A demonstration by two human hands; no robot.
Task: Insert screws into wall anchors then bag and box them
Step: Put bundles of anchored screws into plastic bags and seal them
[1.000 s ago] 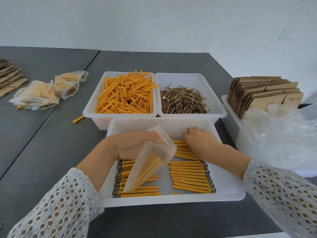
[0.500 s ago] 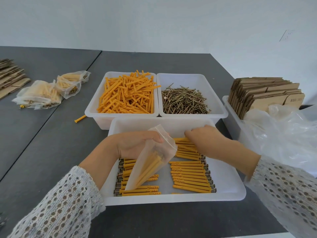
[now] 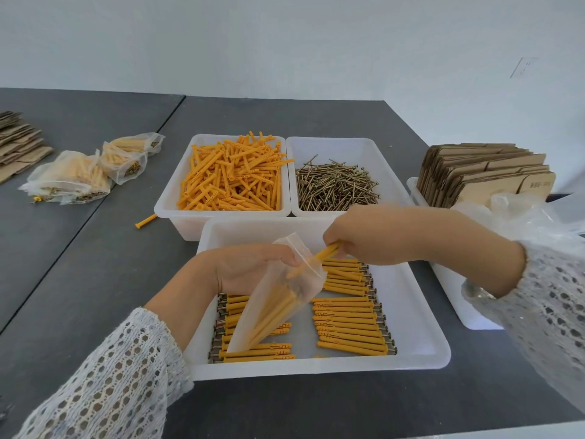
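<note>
Left hand [image 3: 250, 267]: gripping the mouth of a clear plastic bag [image 3: 278, 296] between thumb and curled fingers, held above the near white tray [image 3: 421, 343]. The bag hangs tilted, its closed corner down toward the person, and already contains several orange anchors.

Right hand [image 3: 364, 236]: fingers curled, pinching a small bundle of assembled anchors [image 3: 326, 252] at one end. The other end of the bundle sits at the bag's opening, just beside the left thumb; how far it has entered cannot be told through the plastic.

Directly below both hands, the near tray holds assembled anchors with screw heads showing, laid in rows: one group [image 3: 348, 327] under the right wrist, another [image 3: 253, 353] under the left forearm and partly hidden by the bag.

Beyond the hands, two white bins stand side by side, touching the near tray: loose orange anchors [image 3: 234, 175] ahead of the left hand, loose screws [image 3: 335, 185] ahead of the right hand.

Far left of the left hand, filled bags [image 3: 82, 175] lie on the grey worktop [image 3: 95, 280]; one stray anchor [image 3: 145, 220] lies just beside the anchor bin.

Right of the right forearm, flattened cardboard boxes [image 3: 484, 172] stand in a further bin, with crumpled clear plastic [image 3: 522, 210] in front of them.
</note>
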